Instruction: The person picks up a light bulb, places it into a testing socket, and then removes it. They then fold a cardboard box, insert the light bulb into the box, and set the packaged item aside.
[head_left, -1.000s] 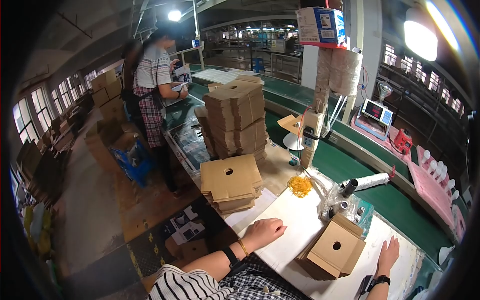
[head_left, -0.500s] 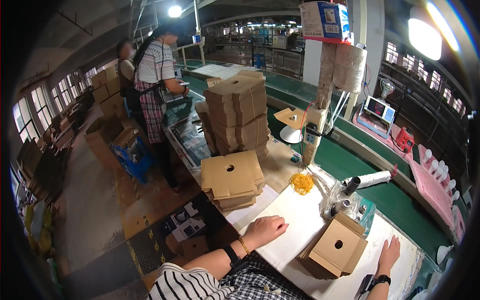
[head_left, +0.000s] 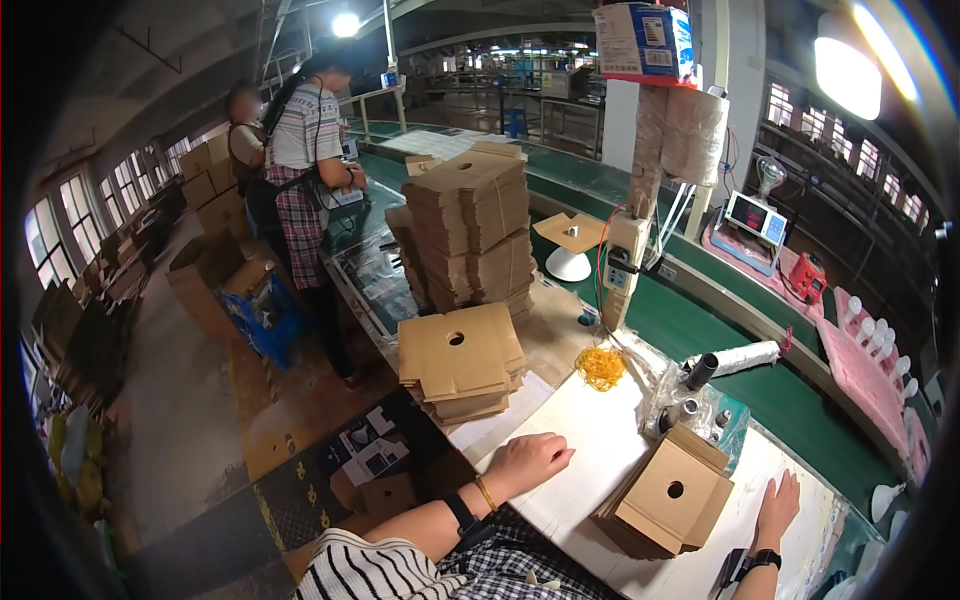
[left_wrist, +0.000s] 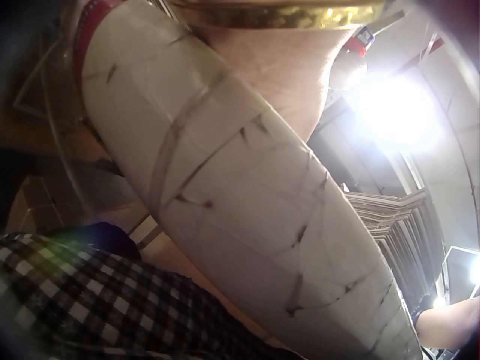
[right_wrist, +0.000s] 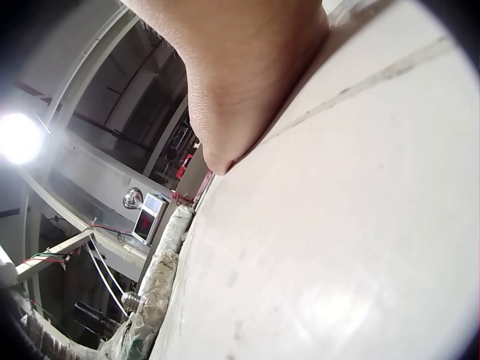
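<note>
In the head view my left hand (head_left: pixel 533 465) rests on the near left part of a white board (head_left: pixel 590 425), its fingers loosely curled around nothing. My right hand (head_left: pixel 777 510) lies on the right part of the same board with fingers extended, holding nothing. Between the hands sits a small stack of folded cardboard pieces (head_left: pixel 676 490), the top one with a round hole. The left wrist view has the board's edge (left_wrist: pixel 247 180) below the wrist. In the right wrist view, the side of the right hand (right_wrist: pixel 240 82) touches the white surface.
A low cardboard stack (head_left: pixel 460 350) and a tall one (head_left: pixel 470 220) stand at left. Yellow rubber bands (head_left: pixel 600 369) and metal cylinders (head_left: pixel 690 400) lie beyond the board. A white lamp (head_left: pixel 568 264) bearing cardboard sits on the green conveyor (head_left: pixel 690 335). Another person (head_left: pixel 305 150) stands further back.
The white lamp with the cardboard has travelled left and away along the conveyor. The standing person's arms have shifted, and a second person behind shows more. My hands stay in place.
</note>
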